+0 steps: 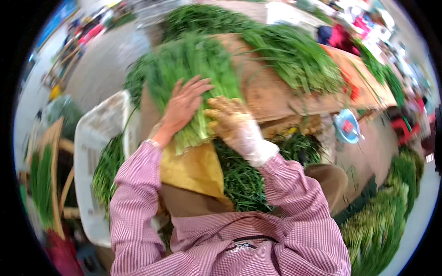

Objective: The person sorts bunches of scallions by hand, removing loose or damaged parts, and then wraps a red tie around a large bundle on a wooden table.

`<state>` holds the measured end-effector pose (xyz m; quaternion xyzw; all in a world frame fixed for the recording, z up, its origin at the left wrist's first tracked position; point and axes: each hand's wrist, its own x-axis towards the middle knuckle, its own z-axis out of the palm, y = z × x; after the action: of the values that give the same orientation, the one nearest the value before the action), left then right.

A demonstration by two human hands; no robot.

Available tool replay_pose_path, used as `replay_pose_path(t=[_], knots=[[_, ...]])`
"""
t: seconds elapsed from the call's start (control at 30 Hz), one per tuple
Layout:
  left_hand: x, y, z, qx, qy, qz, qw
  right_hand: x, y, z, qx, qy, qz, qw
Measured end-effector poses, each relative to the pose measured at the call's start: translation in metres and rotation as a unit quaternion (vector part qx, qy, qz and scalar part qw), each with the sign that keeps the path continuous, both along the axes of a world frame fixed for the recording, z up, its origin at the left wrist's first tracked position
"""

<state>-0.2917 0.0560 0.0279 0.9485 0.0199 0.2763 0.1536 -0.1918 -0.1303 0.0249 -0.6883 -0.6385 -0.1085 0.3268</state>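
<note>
A thick layer of green chives lies on the left end of a wooden board, leaf tips away from me and pale stem ends toward me. My left hand, bare, rests flat on the stalks with its fingers stretched out. Beside it my right hand, in a stained yellow-white glove, has its fingers apart at the right edge of the stems. Neither hand grips anything that I can see. A yellow cloth covers my lap below the stem ends.
More chives lie on the board's right side. At my left stands a white plastic crate with loose leaves hanging in it. Trimmed leaves pile up below the board. A light-blue bucket and bundled chives are at the right.
</note>
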Motion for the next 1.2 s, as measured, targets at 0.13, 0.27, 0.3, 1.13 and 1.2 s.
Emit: replay_pose_path(t=[0.13, 0.27, 0.3, 1.13, 1.2], knots=[[-0.008, -0.005, 0.028, -0.002, 0.025, 0.038, 0.999, -0.007, -0.02, 0.016, 0.017, 0.079, 0.082, 0.993], [0.021, -0.069, 0.079, -0.04, -0.019, -0.026, 0.999, 0.026, -0.085, 0.021, -0.07, 0.119, 0.06, 0.989], [0.023, -0.088, 0.093, -0.073, -0.023, -0.055, 0.996, 0.034, -0.097, 0.02, -0.105, 0.138, 0.061, 0.983], [0.386, -0.301, 0.109, -0.058, 0.051, -0.347, 0.935, 0.462, -0.29, -0.015, -0.039, 0.31, -0.553, 0.772], [0.421, -0.301, 0.092, -0.035, 0.023, -0.317, 0.947, 0.453, -0.277, -0.031, 0.136, 0.268, -0.521, 0.799]])
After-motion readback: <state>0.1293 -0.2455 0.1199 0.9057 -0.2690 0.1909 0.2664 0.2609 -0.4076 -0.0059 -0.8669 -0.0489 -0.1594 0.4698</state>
